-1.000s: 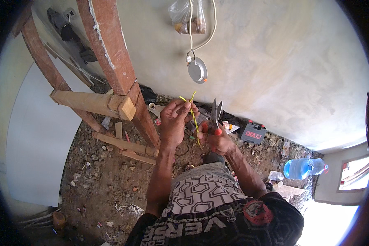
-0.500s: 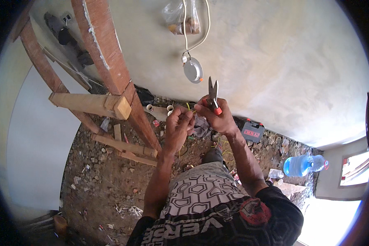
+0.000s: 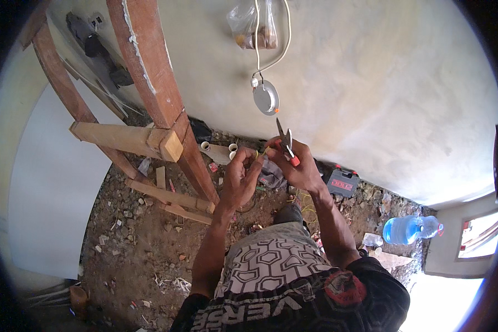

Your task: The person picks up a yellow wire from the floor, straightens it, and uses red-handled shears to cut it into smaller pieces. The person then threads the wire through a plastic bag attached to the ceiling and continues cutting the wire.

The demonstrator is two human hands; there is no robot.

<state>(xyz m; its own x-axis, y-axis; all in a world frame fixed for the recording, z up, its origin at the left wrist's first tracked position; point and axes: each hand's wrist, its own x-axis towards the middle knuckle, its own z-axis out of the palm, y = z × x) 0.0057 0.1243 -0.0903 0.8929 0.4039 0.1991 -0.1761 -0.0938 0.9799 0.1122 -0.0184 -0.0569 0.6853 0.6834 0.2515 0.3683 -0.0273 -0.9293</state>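
My left hand (image 3: 239, 176) is closed in a pinch on a short piece of thin yellow wire (image 3: 264, 153). Close to its right, my right hand (image 3: 300, 166) grips red-handled scissors (image 3: 285, 139), their blades parted and pointing up. The right fingertips meet the wire too, so it spans the small gap between the hands. Beyond the scissors, a round silver light fitting (image 3: 266, 98) hangs on a white cable (image 3: 258, 41) and touches none of my fingers.
At left stands a wooden ladder-like frame (image 3: 152, 72). A clear bag (image 3: 254, 27) hangs by the plastered wall (image 3: 371, 88). Below are a dark tool case (image 3: 342, 182), a blue-tinted water bottle (image 3: 406, 229) and rubble-strewn ground (image 3: 133, 243). Yellow wire (image 3: 309, 208) lies near my foot.
The scissors have tilted further left in my right hand. My left fingers have shifted on the yellow wire, whose end no longer sticks up above them. The view has shifted slightly.
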